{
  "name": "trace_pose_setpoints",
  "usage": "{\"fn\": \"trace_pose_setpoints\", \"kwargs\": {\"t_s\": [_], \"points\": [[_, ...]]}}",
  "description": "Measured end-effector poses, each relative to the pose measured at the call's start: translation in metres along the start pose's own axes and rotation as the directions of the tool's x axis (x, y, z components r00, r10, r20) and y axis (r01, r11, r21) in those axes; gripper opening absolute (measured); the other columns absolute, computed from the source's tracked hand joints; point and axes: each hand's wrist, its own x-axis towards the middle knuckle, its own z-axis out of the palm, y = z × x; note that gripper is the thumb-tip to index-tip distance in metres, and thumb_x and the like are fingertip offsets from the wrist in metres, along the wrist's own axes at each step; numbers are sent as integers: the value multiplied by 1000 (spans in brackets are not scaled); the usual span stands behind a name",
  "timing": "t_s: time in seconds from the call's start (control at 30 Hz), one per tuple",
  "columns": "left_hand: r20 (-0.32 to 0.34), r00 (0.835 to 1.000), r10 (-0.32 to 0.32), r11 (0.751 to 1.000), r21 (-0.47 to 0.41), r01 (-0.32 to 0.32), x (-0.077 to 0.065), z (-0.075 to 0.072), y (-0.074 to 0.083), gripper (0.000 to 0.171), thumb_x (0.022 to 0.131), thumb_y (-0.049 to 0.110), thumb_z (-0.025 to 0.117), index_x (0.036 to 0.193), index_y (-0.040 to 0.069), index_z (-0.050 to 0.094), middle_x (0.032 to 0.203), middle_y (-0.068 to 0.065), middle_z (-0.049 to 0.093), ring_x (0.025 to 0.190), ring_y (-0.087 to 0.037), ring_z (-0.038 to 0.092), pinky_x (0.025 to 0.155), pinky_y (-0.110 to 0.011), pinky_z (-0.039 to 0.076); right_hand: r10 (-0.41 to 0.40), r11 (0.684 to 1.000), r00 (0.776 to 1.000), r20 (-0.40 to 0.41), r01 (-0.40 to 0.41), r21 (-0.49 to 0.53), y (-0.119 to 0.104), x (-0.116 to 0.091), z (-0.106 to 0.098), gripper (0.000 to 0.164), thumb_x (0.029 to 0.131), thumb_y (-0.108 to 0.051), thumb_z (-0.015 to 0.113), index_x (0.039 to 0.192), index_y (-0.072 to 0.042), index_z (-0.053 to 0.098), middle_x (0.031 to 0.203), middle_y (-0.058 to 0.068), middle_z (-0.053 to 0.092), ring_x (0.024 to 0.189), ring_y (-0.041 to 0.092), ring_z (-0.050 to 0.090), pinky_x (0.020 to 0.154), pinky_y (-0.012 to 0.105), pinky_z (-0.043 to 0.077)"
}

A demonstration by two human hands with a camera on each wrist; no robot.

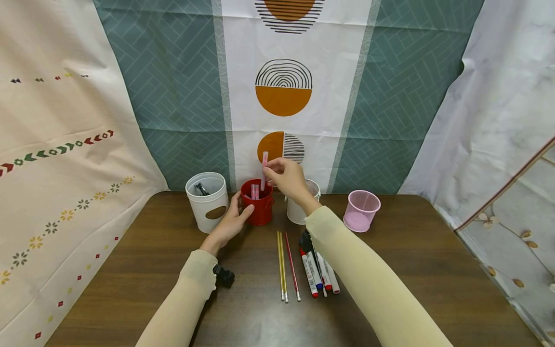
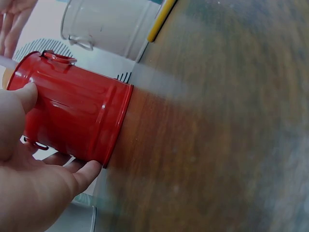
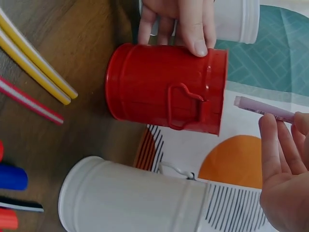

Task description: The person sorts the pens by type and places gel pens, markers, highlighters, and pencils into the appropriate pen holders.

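Observation:
A small red metal bucket (image 1: pixel 261 212) stands on the table with pink pens (image 1: pixel 255 192) inside. My left hand (image 1: pixel 232 217) holds it from the left, with the thumb (image 2: pixel 28 95) on its near side and the fingers curling round the far side. Above the bucket's mouth, my right hand (image 1: pixel 287 179) pinches a slim pink pen (image 1: pixel 264 166). The right wrist view shows this pen (image 3: pixel 263 107) apart from the rim, one end pointing toward the opening. Side handles (image 3: pixel 186 106) hang on the bucket.
A white bin (image 1: pixel 207 207) with dark items stands left, a white bucket (image 1: pixel 296 212) right, and a pink mesh cup (image 1: pixel 362 210) farther right. Yellow pencils (image 1: pixel 282 267), a red pencil (image 1: pixel 292 267) and several markers (image 1: pixel 309 272) lie in front. Patterned curtains (image 1: pixel 173 96) hang behind.

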Motion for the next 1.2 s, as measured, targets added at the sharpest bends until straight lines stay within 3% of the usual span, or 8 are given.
{"fn": "trace_pose_setpoints", "kwargs": {"t_s": [0.2,0.43,0.83,1.07,1.2], "points": [[12,1000,1,1000,-16,-1,-10,2,15,80,113,22,51,167,1,-4,172,-29,11,160,-46,13,129,-60,18,16,999,1000,8,-16,-45,6,-1,7,18,102,-17,74,113,-3,75,96,14,79,79,26,78,75,34,66],[-27,998,53,999,12,-53,6,1,-20,81,114,32,51,169,9,-3,173,-23,14,160,-43,16,129,-59,19,33,999,999,30,-33,-25,14,-3,13,17,101,-13,75,113,0,74,97,17,78,83,30,78,74,33,65],[-36,998,56,998,20,-55,5,2,-20,77,114,30,48,168,7,-2,172,-25,16,159,-44,19,129,-59,21,56,998,997,49,-54,-38,21,-7,14,18,100,-10,76,115,0,75,101,17,79,82,24,78,75,30,65],[-42,998,49,999,14,-48,7,1,-21,79,114,32,50,169,9,-1,173,-23,16,159,-43,19,129,-59,21,32,998,996,81,-27,-56,10,-11,-2,18,101,-7,71,118,0,74,109,16,77,93,31,77,84,38,65],[-38,998,54,998,19,-53,8,1,-20,78,114,31,49,169,8,-2,173,-24,15,159,-45,18,129,-59,21,-7,995,995,98,17,-97,0,-16,-23,16,102,-11,71,116,-5,75,108,12,77,97,35,76,83,33,65]]}}
